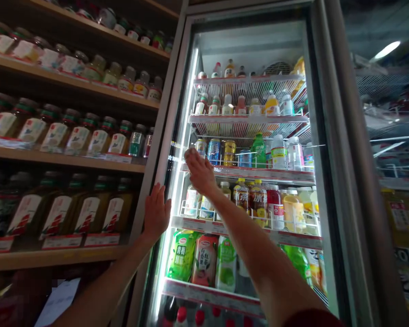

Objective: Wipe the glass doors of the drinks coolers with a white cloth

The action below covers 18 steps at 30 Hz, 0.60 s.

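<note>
At a tall glass door [247, 50] framed in grey metal, left hand [157, 213] and right hand [199, 170] both open

Fingers of the right hand are stretched out together, the hand raised over the door's left part, in front of a row of cans; whether it touches the pane I cannot tell. Lower and farther left, the left hand points its fingers upward at the door's left metal edge, contact again unclear. Behind the glass, white wire shelves [248, 119] carry a blue metal can [214, 151], a yellow metal can [229, 153] and a green plastic bottle [259, 150]. Near the bottom stands a bright green container [182, 255]. Left of the door, wooden shelves [71, 160] hold rows of green-capped bottles with pale labels [78, 131]
</note>
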Available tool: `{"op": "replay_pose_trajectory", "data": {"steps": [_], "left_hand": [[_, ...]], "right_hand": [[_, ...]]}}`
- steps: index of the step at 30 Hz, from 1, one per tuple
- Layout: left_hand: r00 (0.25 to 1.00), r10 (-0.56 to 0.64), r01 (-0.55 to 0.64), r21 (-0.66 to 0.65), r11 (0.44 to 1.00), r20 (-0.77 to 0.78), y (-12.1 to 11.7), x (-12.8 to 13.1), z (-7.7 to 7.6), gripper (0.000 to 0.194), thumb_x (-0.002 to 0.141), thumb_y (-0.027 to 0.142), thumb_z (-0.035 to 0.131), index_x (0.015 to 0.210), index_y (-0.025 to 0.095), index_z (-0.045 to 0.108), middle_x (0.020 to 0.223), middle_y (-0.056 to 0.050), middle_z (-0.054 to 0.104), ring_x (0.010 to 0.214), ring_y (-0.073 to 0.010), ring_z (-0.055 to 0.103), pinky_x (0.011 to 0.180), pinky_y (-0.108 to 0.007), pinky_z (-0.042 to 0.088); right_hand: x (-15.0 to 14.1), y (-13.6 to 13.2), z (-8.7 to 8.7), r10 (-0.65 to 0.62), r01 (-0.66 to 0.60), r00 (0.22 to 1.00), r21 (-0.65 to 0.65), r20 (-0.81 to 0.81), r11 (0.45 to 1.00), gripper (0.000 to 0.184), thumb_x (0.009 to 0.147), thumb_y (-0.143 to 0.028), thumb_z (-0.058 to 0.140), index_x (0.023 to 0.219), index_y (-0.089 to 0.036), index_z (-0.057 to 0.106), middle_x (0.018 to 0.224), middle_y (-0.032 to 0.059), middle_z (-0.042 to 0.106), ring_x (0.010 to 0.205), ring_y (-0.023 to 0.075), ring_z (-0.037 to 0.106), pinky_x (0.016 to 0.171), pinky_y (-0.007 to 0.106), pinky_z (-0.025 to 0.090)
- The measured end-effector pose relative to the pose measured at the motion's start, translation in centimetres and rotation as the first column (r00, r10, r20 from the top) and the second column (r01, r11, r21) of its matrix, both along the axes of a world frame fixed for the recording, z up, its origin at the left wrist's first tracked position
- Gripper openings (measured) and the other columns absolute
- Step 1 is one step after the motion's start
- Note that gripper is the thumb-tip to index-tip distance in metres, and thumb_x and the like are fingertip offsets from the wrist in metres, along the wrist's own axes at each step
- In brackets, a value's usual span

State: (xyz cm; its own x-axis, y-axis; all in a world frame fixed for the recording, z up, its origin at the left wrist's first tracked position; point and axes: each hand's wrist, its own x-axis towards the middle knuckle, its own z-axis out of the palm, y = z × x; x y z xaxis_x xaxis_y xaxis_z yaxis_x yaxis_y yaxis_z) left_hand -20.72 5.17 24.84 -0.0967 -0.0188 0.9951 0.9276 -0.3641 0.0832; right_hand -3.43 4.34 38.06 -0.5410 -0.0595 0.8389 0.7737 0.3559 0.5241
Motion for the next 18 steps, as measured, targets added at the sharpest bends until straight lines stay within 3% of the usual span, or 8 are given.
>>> {"op": "replay_pose_trajectory", "data": {"steps": [3,5,8,10,12,14,16,18], "left_hand": [[0.998,-0.017,0.015,0.021,1.0,0.06,-0.4,-0.1,0.1,0.051,0.09,0.036,0.027,0.134,0.012,0.032,0.141,-0.018,0.032,0.133,-0.025,0.026,0.107,-0.047,0.022],[0.996,-0.01,0.008,0.023,1.0,0.088,-0.5,-0.2,0.0,0.051,0.09,0.037,0.028,0.133,0.011,0.034,0.14,-0.019,0.034,0.132,-0.0253,0.028,0.106,-0.047,0.023],[0.998,-0.013,0.012,0.01,1.0,0.064,-0.5,0.2,0.0,0.05,0.09,0.037,0.028,0.133,0.013,0.033,0.141,-0.018,0.032,0.132,-0.0252,0.028,0.106,-0.047,0.024],[0.999,-0.028,0.027,0.003,1.0,0.036,-0.5,1.0,0.2,0.051,0.09,0.037,0.028,0.134,0.013,0.031,0.142,-0.017,0.031,0.133,-0.0247,0.026,0.106,-0.047,0.023],[0.999,-0.044,0.044,-0.007,0.999,0.019,-0.5,2.2,0.3,0.051,0.09,0.038,0.028,0.134,0.013,0.031,0.142,-0.017,0.03,0.134,-0.0244,0.024,0.107,-0.046,0.022],[0.998,-0.062,0.062,-0.019,0.998,0.002,-0.5,3.4,0.4,0.051,0.09,0.038,0.028,0.134,0.013,0.031,0.143,-0.016,0.029,0.134,-0.0242,0.024,0.108,-0.046,0.02],[0.997,-0.08,0.08,-0.026,0.996,-0.02,-0.4,4.4,0.3,0.051,0.09,0.039,0.029,0.134,0.014,0.032,0.143,-0.016,0.029,0.134,-0.0244,0.024,0.108,-0.046,0.019],[0.995,-0.091,0.09,-0.028,0.996,-0.043,-0.4,5.3,0.1,0.05,0.09,0.039,0.029,0.134,0.015,0.032,0.143,-0.016,0.03,0.134,-0.0244,0.024,0.108,-0.046,0.02]], "right_hand": [[-1.9,-0.8,-5.0,0.011,-0.013,0.962,0.007,0.274,1.0,0.051,0.083,-0.013,0.036,0.134,-0.02,0.033,0.145,-0.0033,0.031,0.137,0.0155,0.015,0.108,0.04,0.024],[-0.8,-1.3,-6.5,0.022,-0.028,0.919,0.01,0.394,1.0,0.052,0.082,-0.015,0.039,0.133,-0.027,0.034,0.144,-0.0116,0.031,0.136,0.0089,0.016,0.108,0.03,0.024],[3.0,-1.6,-4.2,0.011,-0.012,0.935,0.0,0.354,1.0,0.063,0.078,-0.013,0.044,0.137,-0.024,0.026,0.146,-0.005,0.027,0.136,0.0146,0.018,0.109,0.037,0.022],[5.6,-1.7,-1.6,-0.019,0.022,0.994,-0.021,0.109,1.0,0.066,0.079,-0.011,0.043,0.14,-0.019,0.02,0.148,0.0033,0.024,0.137,0.0216,0.017,0.108,0.047,0.019],[7.4,-1.9,-0.6,-0.051,0.047,0.995,-0.053,-0.088,0.998,0.066,0.08,-0.012,0.042,0.141,-0.019,0.018,0.148,0.0047,0.022,0.138,0.0235,0.013,0.108,0.051,0.018],[8.5,-2.4,-2.7,-0.072,0.069,0.997,-0.093,-0.038,0.993,0.068,0.08,-0.013,0.043,0.141,-0.022,0.017,0.149,0.0031,0.019,0.138,0.0218,0.01,0.109,0.049,0.018],[9.3,-3.1,-7.1,-0.06,0.093,0.969,-0.132,0.239,0.987,0.07,0.079,-0.014,0.045,0.141,-0.025,0.016,0.15,0.0007,0.015,0.139,0.018,0.007,0.11,0.044,0.018],[10.4,-3.6,-11.5,-0.011,0.113,0.836,-0.153,0.548,0.982,0.066,0.08,-0.017,0.045,0.14,-0.028,0.018,0.149,-0.0034,0.017,0.138,0.0125,0.007,0.111,0.039,0.015]]}}
